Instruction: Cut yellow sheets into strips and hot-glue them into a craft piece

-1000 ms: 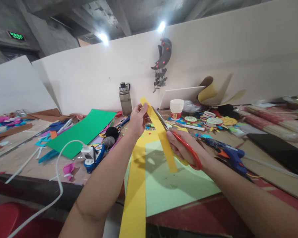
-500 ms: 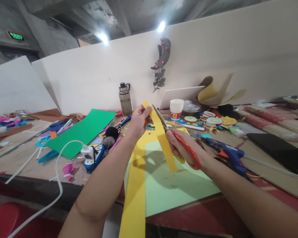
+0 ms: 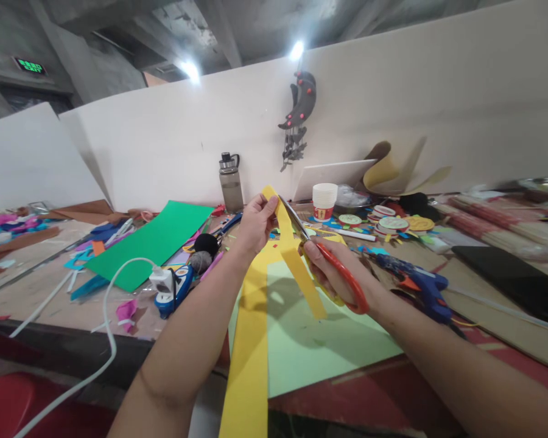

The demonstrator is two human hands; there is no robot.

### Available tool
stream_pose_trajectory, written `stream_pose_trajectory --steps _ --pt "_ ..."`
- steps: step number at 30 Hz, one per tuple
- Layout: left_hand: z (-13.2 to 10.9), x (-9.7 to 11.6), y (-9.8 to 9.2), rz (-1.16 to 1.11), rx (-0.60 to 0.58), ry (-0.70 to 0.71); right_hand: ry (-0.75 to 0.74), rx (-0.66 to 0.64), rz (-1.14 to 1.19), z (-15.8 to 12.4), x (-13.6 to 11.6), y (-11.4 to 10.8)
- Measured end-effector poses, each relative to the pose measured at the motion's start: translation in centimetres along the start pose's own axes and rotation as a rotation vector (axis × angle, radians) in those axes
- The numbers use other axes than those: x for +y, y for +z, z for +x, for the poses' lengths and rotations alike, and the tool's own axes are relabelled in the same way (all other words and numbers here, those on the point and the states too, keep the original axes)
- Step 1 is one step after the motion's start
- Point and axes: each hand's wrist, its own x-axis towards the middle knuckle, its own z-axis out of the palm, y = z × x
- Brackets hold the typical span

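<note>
My left hand (image 3: pixel 257 224) pinches the upper end of a narrow yellow strip (image 3: pixel 301 277) between thumb and fingers; whether it is felt or paper I cannot tell. The strip's lower end hangs over a pale green sheet (image 3: pixel 324 359). In my right hand (image 3: pixel 326 264) is a pair of red-handled scissors (image 3: pixel 342 274), its blades pointing up and left along the strip's right edge, close to my left thumb. A longer yellow piece (image 3: pixel 246 365) lies under my hands, on the left of the green sheet, and runs over the table's front edge.
A green sheet (image 3: pixel 155 243) and a blue power socket (image 3: pixel 176 292) with a white cable lie left. A bottle (image 3: pixel 231 185) and paper cups (image 3: pixel 324 201) stand at the back. On the right are a blue glue gun (image 3: pixel 420 283) and a black phone-like slab (image 3: pixel 511 280).
The scissors' blades sit closer together along the strip, and the strip has twisted slightly. My left hand has barely moved.
</note>
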Motion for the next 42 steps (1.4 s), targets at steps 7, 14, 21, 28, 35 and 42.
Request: stream_pose_trajectory --steps 7,14,21,28,35,42 --pt "-0.1 0.2 0.0 -0.019 0.039 0.007 -0.022 -0.014 -0.047 0.0 -0.5 -0.1" --pt "-0.8 0.1 0.7 0.058 -0.001 -0.054 -0.040 0.014 -0.069 0.5 0.1 -0.2" --pt "-0.8 0.3 0.8 0.007 -0.018 -0.044 -0.060 0.044 -0.066 0.2 -0.4 -0.2" --pt "-0.8 0.4 0.6 0.015 -0.045 -0.018 -0.009 0.072 0.004 -0.1 -0.8 0.1" --pt "-0.8 0.3 0.4 0.011 -0.027 -0.020 -0.042 0.069 -0.019 -0.1 -0.5 0.1" --pt "-1.1 0.5 0.8 0.037 -0.029 -0.077 -0.091 0.059 -0.066 0.4 -0.3 0.0"
